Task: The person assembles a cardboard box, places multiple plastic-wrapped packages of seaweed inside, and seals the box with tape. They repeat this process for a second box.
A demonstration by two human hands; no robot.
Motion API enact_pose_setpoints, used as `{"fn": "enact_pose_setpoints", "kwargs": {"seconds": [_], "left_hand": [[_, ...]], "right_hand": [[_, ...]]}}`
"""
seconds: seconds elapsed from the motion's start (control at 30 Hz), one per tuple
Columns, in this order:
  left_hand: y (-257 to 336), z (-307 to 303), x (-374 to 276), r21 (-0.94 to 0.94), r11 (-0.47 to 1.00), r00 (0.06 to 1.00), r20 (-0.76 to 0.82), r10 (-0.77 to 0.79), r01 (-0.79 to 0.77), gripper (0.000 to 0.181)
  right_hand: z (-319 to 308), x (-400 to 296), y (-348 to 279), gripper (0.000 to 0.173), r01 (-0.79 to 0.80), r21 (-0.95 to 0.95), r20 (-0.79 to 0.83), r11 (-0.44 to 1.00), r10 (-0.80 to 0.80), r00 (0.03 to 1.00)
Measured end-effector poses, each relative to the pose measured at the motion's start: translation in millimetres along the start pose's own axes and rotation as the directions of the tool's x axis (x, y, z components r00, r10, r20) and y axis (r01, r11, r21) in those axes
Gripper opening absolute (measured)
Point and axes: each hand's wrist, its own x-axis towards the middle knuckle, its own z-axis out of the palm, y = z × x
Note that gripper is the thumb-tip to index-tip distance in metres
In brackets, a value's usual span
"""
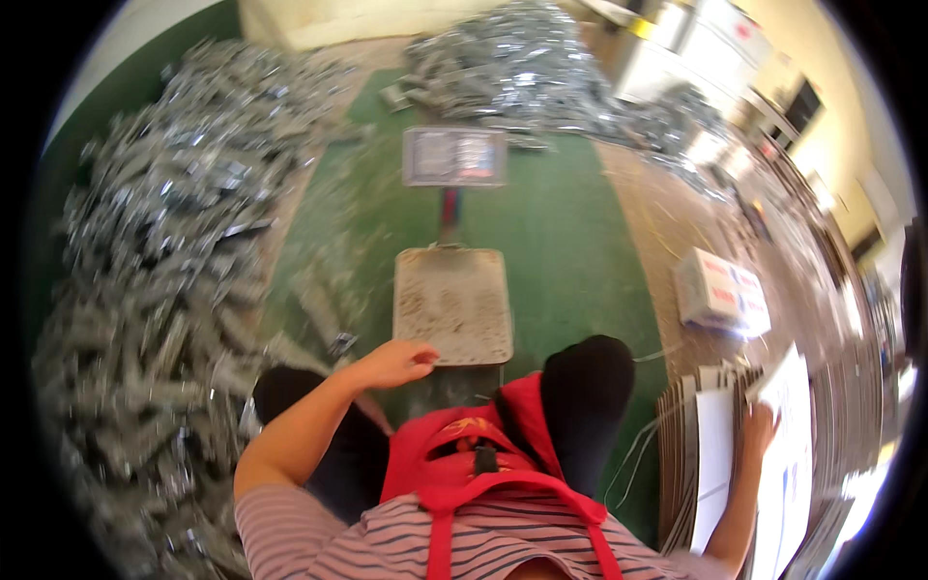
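Observation:
My left hand [397, 362] hangs over my left knee at the front left corner of a platform scale, loosely curled with nothing visible in it. The scale's weighing plate [451, 304] is bare and speckled with dirt. Behind it, on a post, stands the scale's display [454, 157], blurred. Far to my right, my right hand [760, 428] grips a white flattened carton [786, 449] at the stack of flattened cardboard cartons [678, 442]. The fingertips there are partly unclear from blur.
A large heap of plastic-wrapped grey pieces [181, 210] lies along my left. Another shiny heap [515, 65] rises beyond the scale. To the right, a white printed carton [723, 293] sits on the floor. Thin pale straps [638, 453] trail beside the stack, over the green floor [565, 239].

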Motion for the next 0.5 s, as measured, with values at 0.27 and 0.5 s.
{"fn": "enact_pose_setpoints", "kwargs": {"seconds": [0.27, 0.5], "left_hand": [[22.9, 24.6, 6.1, 0.115, 0.972, 0.966, 0.189, 0.179, -0.203, 0.033], [180.9, -11.3, 51.6, 0.569, 0.629, 0.601, -0.271, 0.752, -0.530, 0.068]], "right_hand": [[4.3, -80.6, 94.3, 0.049, 0.050, 0.212, -0.067, 0.976, -0.037, 0.997], [-192.7, 48.6, -44.9, 0.031, 0.289, 0.285, -0.235, 0.914, -0.225, 0.945]]}}
